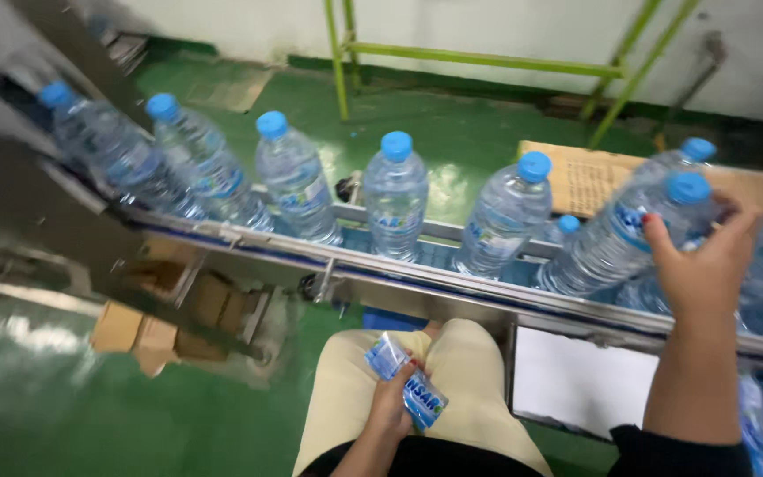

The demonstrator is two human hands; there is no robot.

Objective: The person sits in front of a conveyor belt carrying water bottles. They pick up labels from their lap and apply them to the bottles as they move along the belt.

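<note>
Your right hand is reaching up over the conveyor, fingers curled around a tilted bottle just below its blue cap, so it is gripping that bottle. A second tilted bottle is leaning right behind it, touching or nearly so. Your left hand is resting low over your lap, closed on a small stack of blue-and-clear labels. Five more bottles are standing in a line on the conveyor to the left, spaced apart, the far ones blurring out; the nearest upright one is sitting just beside the gripped bottle. A cardboard sheet is lying behind the line. Brown boxes are sitting on the green floor under the conveyor.
</note>
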